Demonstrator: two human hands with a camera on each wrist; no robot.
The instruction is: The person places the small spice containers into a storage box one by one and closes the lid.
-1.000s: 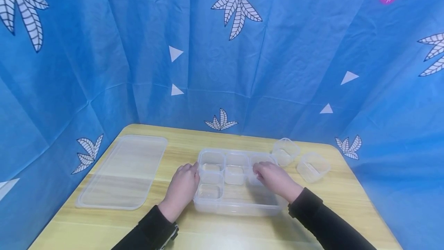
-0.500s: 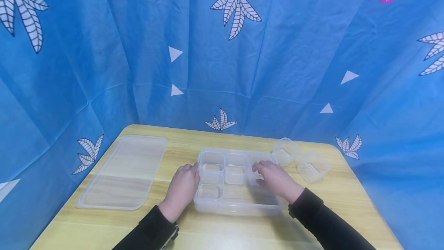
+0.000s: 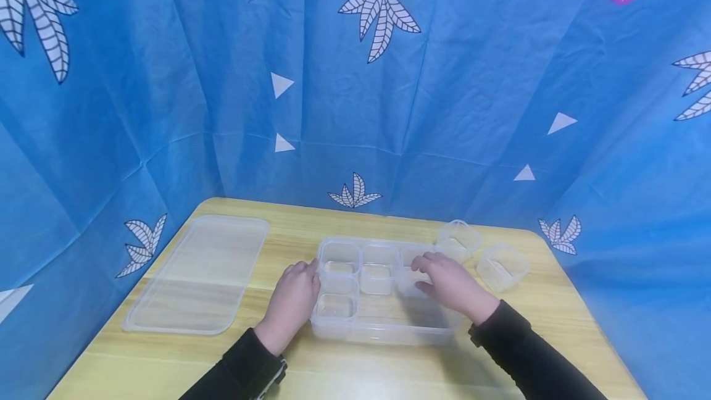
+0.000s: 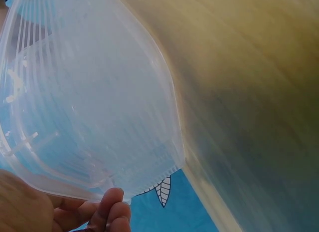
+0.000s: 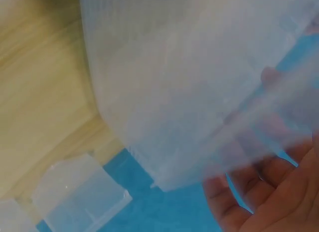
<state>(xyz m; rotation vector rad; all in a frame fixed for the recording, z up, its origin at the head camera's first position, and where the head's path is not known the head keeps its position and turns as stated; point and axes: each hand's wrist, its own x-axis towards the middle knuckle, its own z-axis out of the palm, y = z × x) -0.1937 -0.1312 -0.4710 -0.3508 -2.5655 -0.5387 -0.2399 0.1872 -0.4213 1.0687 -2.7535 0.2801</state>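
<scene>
Currently, outer box [image 3: 383, 334]: upright on the tabletop [image 3: 300, 218], between its left and right edges, four cups inside.
Left hand [image 3: 293, 298]: grip pinches the box's left wall; maintain firmly to prevent skidding.
Right hand [image 3: 450, 281]: grip spread, fingers loosely bent at the far-right cup [image 3: 410, 257]; contact cannot be told.
Cup seating (judged): check it sits level; withdraw fingers without catching the rim.
Loose cups [image 3: 502, 267]: two, near the tabletop's far right corner.
Change: one second ago right fingertips meet; now they part, hand further right. Left hand unchanged.
</scene>
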